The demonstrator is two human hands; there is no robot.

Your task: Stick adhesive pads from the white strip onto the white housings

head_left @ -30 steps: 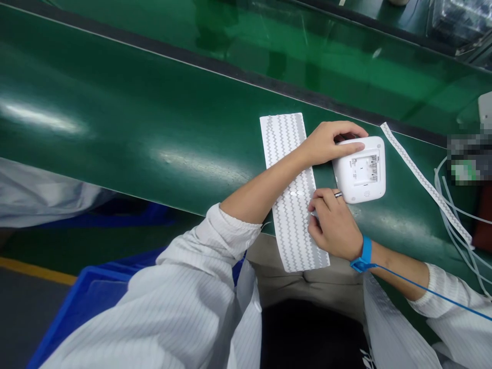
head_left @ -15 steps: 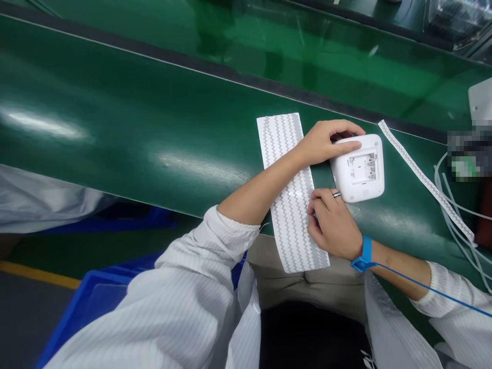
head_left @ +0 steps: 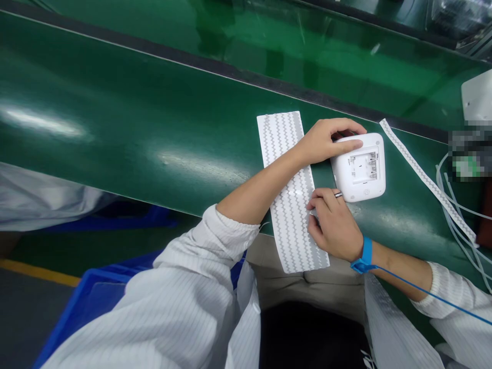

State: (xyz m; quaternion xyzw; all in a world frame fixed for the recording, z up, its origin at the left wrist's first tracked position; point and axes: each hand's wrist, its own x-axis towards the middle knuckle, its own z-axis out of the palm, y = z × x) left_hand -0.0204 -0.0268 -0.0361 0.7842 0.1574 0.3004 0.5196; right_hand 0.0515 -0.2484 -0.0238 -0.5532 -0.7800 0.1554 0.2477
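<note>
A white square device (head_left: 341,171) lies on the green bench with its underside up, showing an open battery compartment with metal contacts. My left hand (head_left: 331,138) grips its upper left corner, thumb on the face and fingers over the far edge. Under my left forearm lies a long white sticker sheet (head_left: 286,205) with grey zigzag rows; its near end hangs past the bench edge. At the sheet's right edge, my right hand (head_left: 336,225) is closed in a pinch. Whatever is between those fingertips is too small to make out. A blue wrist strap (head_left: 363,256) circles my right wrist.
A narrow zigzag strip (head_left: 423,177) and pale tubing (head_left: 459,225) lie on the right of the green bench (head_left: 115,118). A white panel (head_left: 476,97) stands at the far right. Below the bench is a blue bin (head_left: 82,292). The strap's blue cord runs off right.
Both hands keep their positions, with the device and sheet in place. The view has shifted only slightly.
</note>
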